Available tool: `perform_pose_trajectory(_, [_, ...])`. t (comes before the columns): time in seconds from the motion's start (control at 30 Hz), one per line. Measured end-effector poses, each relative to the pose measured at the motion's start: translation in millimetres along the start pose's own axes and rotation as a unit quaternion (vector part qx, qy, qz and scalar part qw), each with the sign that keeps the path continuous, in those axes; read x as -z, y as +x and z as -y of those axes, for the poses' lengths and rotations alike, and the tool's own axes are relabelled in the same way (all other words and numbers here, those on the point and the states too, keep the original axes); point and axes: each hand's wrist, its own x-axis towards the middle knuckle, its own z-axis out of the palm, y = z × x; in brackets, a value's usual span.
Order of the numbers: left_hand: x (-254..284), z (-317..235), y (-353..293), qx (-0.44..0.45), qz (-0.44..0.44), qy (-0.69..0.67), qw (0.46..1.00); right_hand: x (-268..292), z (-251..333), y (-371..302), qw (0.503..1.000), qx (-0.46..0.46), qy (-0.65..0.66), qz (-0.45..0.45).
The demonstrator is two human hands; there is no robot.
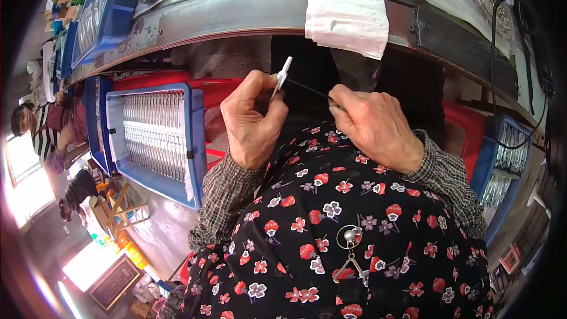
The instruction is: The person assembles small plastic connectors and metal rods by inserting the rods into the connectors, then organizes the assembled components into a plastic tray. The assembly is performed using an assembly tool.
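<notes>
My left hand pinches a small, slim silver-white metal piece between thumb and fingers, its narrow end pointing up and away; the rest is hidden by the fingers. From my closed right hand a thin dark rod reaches left, its tip at the metal piece. The rod's other end is hidden in my right fist. Both hands are held above my lap, in front of a black flowered apron, just short of the workbench edge.
A blue tray with rows of shiny metal tools stands at left; another blue tray is at right. A folded white paper towel hangs over the bench edge. A black cable loops down at right. Other people are at far left.
</notes>
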Motion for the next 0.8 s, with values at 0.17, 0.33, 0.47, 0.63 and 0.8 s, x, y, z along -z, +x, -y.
perform_pose_trajectory(0.17, [1, 2, -2, -0.014, 0.003, 0.004, 1.0, 7, 0, 3, 0.994, -0.054, 0.069, 0.066])
perform_pose_trajectory(0.33, [0, 5, -1, -0.011, 0.007, 0.027, 1.0, 9, -7, 7, 0.98, -0.076, 0.151, 0.1])
perform_pose_trajectory(0.47, [0, 3, -2, -0.021, 0.006, 0.012, 1.0, 10, -10, 9, 0.968, -0.087, 0.201, 0.126])
perform_pose_trajectory(0.63, [1, 6, 0, -0.04, -0.003, 0.01, 0.999, 13, -11, 7, 0.947, -0.094, 0.274, 0.136])
perform_pose_trajectory(0.8, [0, -2, -1, -0.018, -0.019, -0.043, 0.999, 14, -7, 2, 0.966, -0.027, 0.248, 0.072])
